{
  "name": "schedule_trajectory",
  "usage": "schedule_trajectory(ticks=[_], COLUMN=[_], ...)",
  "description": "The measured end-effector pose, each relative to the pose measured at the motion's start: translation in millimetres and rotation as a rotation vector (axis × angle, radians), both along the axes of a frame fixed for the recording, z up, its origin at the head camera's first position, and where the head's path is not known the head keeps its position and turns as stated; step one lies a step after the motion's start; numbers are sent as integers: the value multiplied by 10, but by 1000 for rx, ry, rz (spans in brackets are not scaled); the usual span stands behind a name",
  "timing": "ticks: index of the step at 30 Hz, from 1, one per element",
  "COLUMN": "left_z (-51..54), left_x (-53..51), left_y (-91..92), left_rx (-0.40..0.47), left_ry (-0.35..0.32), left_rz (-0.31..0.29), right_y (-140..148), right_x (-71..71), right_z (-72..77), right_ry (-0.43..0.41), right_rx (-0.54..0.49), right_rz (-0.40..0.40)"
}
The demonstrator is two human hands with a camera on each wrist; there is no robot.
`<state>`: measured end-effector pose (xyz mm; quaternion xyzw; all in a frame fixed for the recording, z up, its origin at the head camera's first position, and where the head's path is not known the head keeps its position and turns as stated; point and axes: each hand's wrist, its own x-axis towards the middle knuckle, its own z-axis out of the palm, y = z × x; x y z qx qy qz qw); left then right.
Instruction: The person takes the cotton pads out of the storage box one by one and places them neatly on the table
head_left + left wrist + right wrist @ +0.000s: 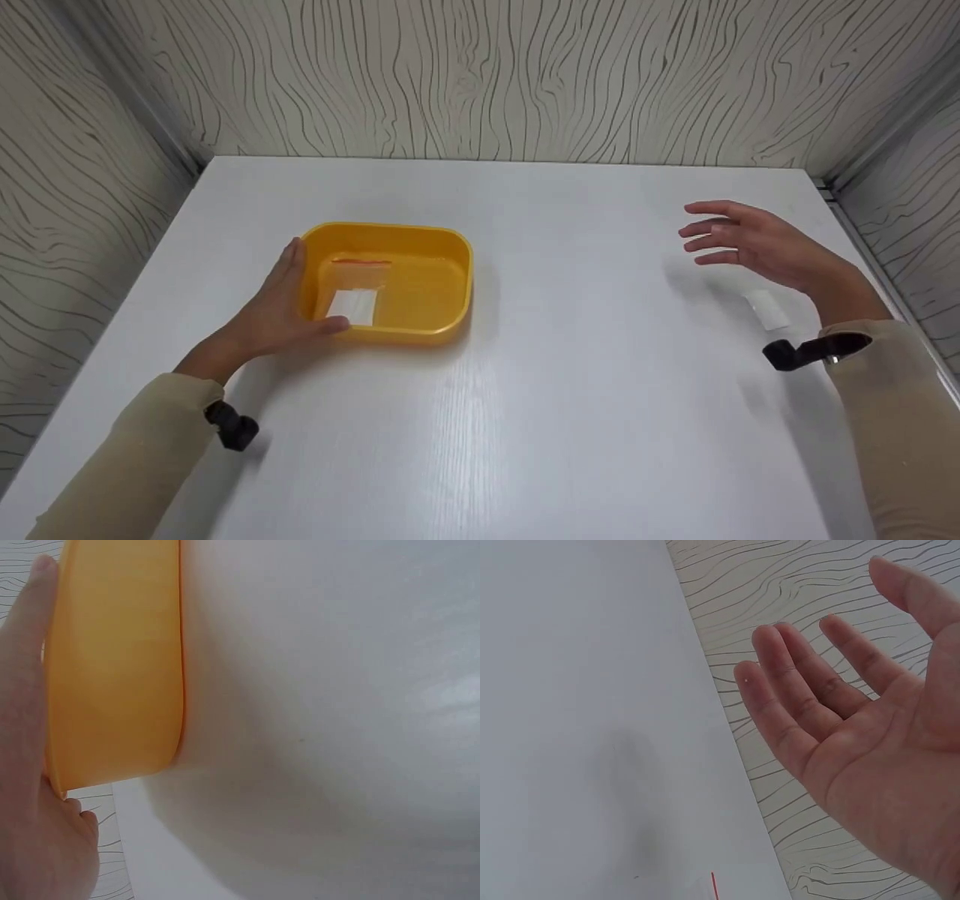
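Observation:
A yellow plastic basin (pixel 420 334) is on the left half of the white table. My left hand (pixel 274 311) grips its left end, the thumb over the front rim and the fingers along the outer side. The left wrist view shows the basin's side wall (pixel 116 667) beside that hand. Inside the basin lies a clear zip bag (pixel 354 304) with a red strip and a white piece in it. Over the table's right side my right hand (pixel 769 244) hovers, fingers spread and palm bare (pixel 885 757). Beneath its wrist lies another small bag (pixel 766 309) with a white piece.
The white table (pixel 555 360) meets a wood-patterned wall (pixel 480 82) at the back, with similar panels at both sides. In the right wrist view, the red strip (pixel 714 885) of a bag shows at the bottom edge.

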<state>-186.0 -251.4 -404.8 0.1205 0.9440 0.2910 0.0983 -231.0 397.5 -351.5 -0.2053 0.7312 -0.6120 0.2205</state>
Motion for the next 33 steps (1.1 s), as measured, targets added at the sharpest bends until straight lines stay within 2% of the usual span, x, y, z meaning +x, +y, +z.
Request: schedule_trajectory(ticks=[5, 14, 22, 33], left_z=[-12, -2, 1, 5], left_x=[-8, -11, -10, -1], left_y=[-4, -6, -3, -5], left_rx=[-3, -10, -5, -10], left_ry=[13, 6, -2, 7], left_rz=[-7, -7, -2, -9], right_y=[-71, -200, -320, -425], right_x=[-23, -43, -61, -72], right_z=[-9, -13, -7, -37], right_ry=[2, 33, 2, -5], right_rx=[5, 84, 42, 60], right_rz=[10, 8, 35, 35])
